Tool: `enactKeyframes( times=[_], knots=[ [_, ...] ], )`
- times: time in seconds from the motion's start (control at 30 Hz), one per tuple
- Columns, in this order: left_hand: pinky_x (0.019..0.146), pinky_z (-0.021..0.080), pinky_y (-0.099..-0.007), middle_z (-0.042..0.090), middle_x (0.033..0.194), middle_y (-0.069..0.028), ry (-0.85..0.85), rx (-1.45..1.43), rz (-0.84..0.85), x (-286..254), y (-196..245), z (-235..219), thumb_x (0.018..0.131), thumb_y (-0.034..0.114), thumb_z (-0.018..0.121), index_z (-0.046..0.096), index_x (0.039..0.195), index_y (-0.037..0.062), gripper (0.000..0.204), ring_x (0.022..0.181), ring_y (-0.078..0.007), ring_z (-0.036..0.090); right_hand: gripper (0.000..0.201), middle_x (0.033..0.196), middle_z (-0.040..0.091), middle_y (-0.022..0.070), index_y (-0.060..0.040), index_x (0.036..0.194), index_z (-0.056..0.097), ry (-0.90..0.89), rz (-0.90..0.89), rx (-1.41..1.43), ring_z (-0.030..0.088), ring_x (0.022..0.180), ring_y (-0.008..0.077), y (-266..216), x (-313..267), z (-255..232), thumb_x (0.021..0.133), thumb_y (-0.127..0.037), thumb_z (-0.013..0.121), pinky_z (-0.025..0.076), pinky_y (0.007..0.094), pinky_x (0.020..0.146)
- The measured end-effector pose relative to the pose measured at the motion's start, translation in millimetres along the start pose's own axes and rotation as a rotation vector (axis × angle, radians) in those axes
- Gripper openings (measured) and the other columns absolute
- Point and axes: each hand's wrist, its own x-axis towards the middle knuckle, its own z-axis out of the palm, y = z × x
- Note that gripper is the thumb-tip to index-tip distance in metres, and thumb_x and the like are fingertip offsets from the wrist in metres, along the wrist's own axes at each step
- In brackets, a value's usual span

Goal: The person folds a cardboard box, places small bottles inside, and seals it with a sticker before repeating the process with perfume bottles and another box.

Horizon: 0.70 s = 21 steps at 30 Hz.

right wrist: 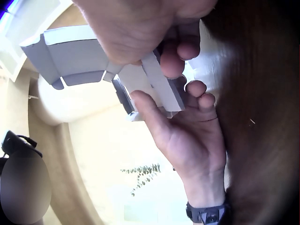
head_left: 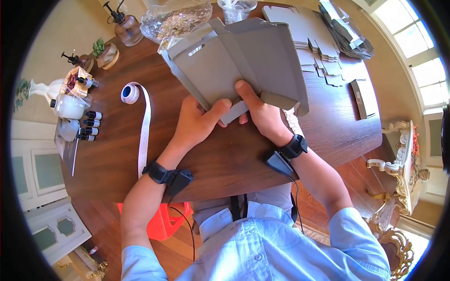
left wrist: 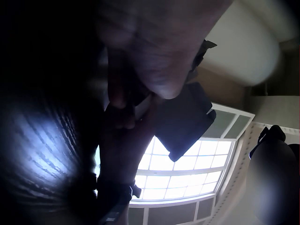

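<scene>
Both hands hold a partly folded grey cardboard box above the dark wooden table, its large flap tilted up and away from the body. My left hand grips the lower left edge, thumb lying on a narrow folded panel. On the right, my right hand pinches the lower part, thumb on the inner face beside a folded side flap. The right wrist view shows the box's pale panels between the two hands, with left fingers curled beneath. In the left wrist view the box appears as a dark outline against the window.
A white tape roll trails its strip toward the table's front edge. Flat grey cardboard blanks lie stacked at the back right, near a small narrow box. A clear bowl stands behind; small dark bottles stand left.
</scene>
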Motion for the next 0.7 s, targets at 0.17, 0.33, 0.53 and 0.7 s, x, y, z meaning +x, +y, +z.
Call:
enactKeyframes(
  times=[0.17,0.33,0.53,0.7],
  knots=[
    [0.077,0.060,-0.0317,0.072,0.114,-0.0104,-0.123,-0.020,0.173,-5.7,-2.8,2.0,0.089,0.025,0.085,0.062,0.128,-0.0027,0.053,0.097,-0.0166,0.071,0.035,0.089,0.065,0.0092,0.0020,0.120,0.060,0.052,-0.004,-0.020,0.060,0.053,0.0136,0.2,2.2,0.9,0.102,-0.028,0.066,0.043,0.0244,0.037],
    [0.098,0.055,-0.0367,0.070,0.121,-0.0104,-0.276,-0.018,0.129,-7.7,8.9,-1.8,0.081,0.024,0.092,0.057,0.136,-0.0014,0.070,0.111,-0.0203,0.068,0.034,0.092,0.065,0.0091,0.0025,0.120,0.060,0.029,0.037,0.048,0.063,0.057,0.0120,-4.2,5.2,-10.9,0.099,-0.023,0.066,0.044,0.0239,0.035],
    [0.100,0.052,-0.0381,0.071,0.120,-0.0097,-0.164,0.169,0.117,-15.7,3.7,-14.2,0.066,0.024,0.100,0.063,0.130,0.0005,0.077,0.112,-0.0218,0.067,0.040,0.080,0.063,0.0073,0.0043,0.119,0.059,-0.169,-0.024,0.196,0.057,0.047,0.0108,15.0,9.1,-16.7,0.102,-0.031,0.068,0.043,0.0235,0.035],
    [0.093,0.055,-0.0372,0.072,0.115,-0.0058,-0.384,0.437,0.160,-26.8,-10.0,-20.2,0.072,0.036,0.098,0.071,0.120,0.0066,0.062,0.106,-0.0213,0.068,0.058,0.133,0.061,0.0138,0.0053,0.142,0.051,-0.324,0.113,0.210,0.060,0.121,0.0214,15.1,3.6,-13.4,0.102,-0.031,0.071,0.051,0.0360,0.102]
  ],
)
